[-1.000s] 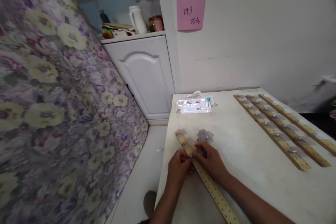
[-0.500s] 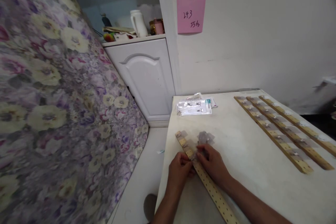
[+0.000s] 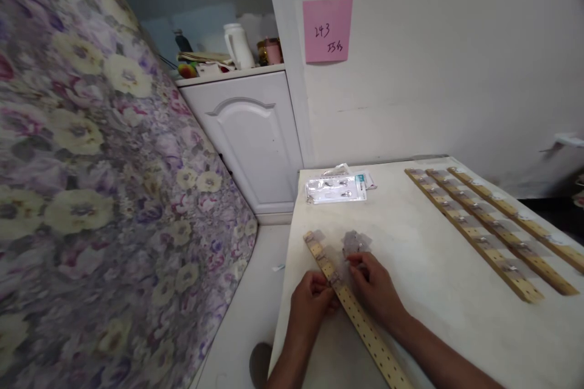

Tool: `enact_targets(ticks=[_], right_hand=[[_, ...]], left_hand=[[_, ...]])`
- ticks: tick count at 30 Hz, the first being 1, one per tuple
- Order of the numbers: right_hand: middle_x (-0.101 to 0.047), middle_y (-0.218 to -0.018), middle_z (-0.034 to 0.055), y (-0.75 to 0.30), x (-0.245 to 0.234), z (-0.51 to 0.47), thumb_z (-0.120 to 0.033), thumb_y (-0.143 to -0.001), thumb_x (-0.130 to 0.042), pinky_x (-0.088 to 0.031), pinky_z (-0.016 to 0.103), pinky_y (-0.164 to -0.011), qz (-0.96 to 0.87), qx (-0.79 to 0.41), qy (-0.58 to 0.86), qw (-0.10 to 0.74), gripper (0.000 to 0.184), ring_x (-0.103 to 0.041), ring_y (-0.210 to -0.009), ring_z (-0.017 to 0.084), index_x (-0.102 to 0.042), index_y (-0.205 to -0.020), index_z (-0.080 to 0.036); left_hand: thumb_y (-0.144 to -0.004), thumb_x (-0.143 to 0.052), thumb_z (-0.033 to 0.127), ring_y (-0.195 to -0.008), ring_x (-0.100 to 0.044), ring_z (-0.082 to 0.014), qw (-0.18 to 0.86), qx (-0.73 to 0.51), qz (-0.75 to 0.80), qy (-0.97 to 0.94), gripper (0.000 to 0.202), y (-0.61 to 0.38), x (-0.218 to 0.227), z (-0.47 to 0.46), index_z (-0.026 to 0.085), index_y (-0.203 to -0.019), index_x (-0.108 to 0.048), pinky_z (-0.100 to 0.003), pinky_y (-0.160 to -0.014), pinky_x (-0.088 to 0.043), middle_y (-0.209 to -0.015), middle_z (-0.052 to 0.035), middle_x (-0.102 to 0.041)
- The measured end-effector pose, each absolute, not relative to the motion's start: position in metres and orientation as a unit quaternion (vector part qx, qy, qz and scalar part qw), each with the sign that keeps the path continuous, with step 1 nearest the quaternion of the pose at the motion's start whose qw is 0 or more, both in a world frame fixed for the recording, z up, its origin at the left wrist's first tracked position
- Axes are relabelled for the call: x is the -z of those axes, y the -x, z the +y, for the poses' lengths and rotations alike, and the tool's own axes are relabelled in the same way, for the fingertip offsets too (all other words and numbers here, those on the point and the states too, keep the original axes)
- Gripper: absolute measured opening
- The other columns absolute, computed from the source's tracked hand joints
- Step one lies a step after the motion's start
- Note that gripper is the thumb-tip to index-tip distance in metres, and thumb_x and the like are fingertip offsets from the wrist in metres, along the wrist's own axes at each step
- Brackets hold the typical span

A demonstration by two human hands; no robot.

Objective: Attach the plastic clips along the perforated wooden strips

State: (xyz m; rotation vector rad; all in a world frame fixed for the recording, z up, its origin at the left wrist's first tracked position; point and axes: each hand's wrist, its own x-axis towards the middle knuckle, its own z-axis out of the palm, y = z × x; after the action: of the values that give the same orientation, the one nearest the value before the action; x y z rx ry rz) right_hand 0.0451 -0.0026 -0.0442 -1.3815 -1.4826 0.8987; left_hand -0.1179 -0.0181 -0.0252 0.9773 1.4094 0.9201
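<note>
A long wooden strip with rows of small holes lies diagonally on the white table. My left hand has its fingers curled against the strip's left edge. My right hand is closed at the strip's right side, its fingertips touching small clear plastic pieces lying just beyond. Clear pieces sit on the strip's far end. What the fingers pinch is too small to name.
Three more holed wooden strips with clear pieces lie at the right. A clear packet lies at the table's far edge. A floral mattress leans at the left, a white cabinet behind; a pink note hangs on the wall.
My hands have shifted slightly down the strip and apart; the right fingertips now reach toward the loose clear pieces. The view has dipped a little.
</note>
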Motion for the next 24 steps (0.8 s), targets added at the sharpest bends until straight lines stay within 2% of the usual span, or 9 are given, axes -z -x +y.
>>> enact_targets(ticks=[6,10,15,19,22,24], right_hand=[[-0.058,-0.070,-0.0003,-0.058,0.034,-0.014,-0.027,-0.082,-0.048,-0.042,0.027,-0.060,-0.626,-0.357,0.561,0.408,0.010,-0.054,-0.064,0.016,-0.054,-0.079,-0.020],[-0.052,-0.061,-0.0031,-0.067,0.029,-0.039,-0.024,-0.080,-0.049,-0.037,0.025,-0.055,-0.660,-0.361,0.556,0.353,0.012,-0.049,-0.059,0.014,-0.049,-0.069,-0.021],[-0.053,-0.064,-0.0031,-0.075,0.032,-0.079,-0.029,-0.082,-0.048,-0.037,0.024,-0.056,-0.685,-0.353,0.568,0.291,0.012,-0.050,-0.060,0.013,-0.047,-0.073,-0.021],[-0.058,-0.068,-0.0028,-0.073,0.030,-0.098,-0.039,-0.076,-0.058,-0.037,0.025,-0.057,-0.685,-0.328,0.606,0.235,0.021,-0.053,-0.062,0.015,-0.049,-0.085,-0.023],[-0.063,-0.079,-0.0002,-0.067,0.025,-0.104,-0.040,-0.069,-0.064,-0.039,0.028,-0.061,-0.694,-0.295,0.627,0.196,0.033,-0.059,-0.069,0.019,-0.049,-0.092,-0.024],[-0.063,-0.089,0.0026,-0.064,0.025,-0.106,-0.038,-0.071,-0.061,-0.039,0.029,-0.063,-0.709,-0.268,0.626,0.184,0.030,-0.062,-0.073,0.021,-0.049,-0.094,-0.023]], left_hand=[[-0.068,-0.060,0.018,-0.049,-0.061,-0.0114,0.555,-0.385,0.598,-0.431,0.014,0.122,0.026,-0.019,0.018,-0.075,-0.048,-0.020,-0.046,-0.047,-0.059,0.0050,-0.058],[-0.068,-0.058,0.018,-0.050,-0.062,-0.0115,0.548,-0.385,0.596,-0.442,0.013,0.124,0.025,-0.019,0.018,-0.075,-0.048,-0.020,-0.046,-0.047,-0.059,0.0053,-0.057],[-0.066,-0.059,0.019,-0.047,-0.060,-0.0111,0.537,-0.394,0.605,-0.436,0.013,0.128,0.024,-0.020,0.018,-0.073,-0.048,-0.020,-0.044,-0.046,-0.055,0.0062,-0.055],[-0.066,-0.058,0.020,-0.048,-0.060,-0.0109,0.535,-0.406,0.602,-0.432,0.013,0.131,0.024,-0.021,0.019,-0.073,-0.048,-0.020,-0.044,-0.046,-0.055,0.0060,-0.055],[-0.067,-0.057,0.022,-0.048,-0.060,-0.0112,0.534,-0.408,0.599,-0.436,0.012,0.133,0.025,-0.021,0.019,-0.073,-0.047,-0.020,-0.044,-0.046,-0.055,0.0055,-0.056],[-0.068,-0.056,0.022,-0.048,-0.060,-0.0113,0.533,-0.408,0.598,-0.438,0.012,0.134,0.027,-0.020,0.019,-0.074,-0.047,-0.020,-0.044,-0.046,-0.055,0.0053,-0.057]])
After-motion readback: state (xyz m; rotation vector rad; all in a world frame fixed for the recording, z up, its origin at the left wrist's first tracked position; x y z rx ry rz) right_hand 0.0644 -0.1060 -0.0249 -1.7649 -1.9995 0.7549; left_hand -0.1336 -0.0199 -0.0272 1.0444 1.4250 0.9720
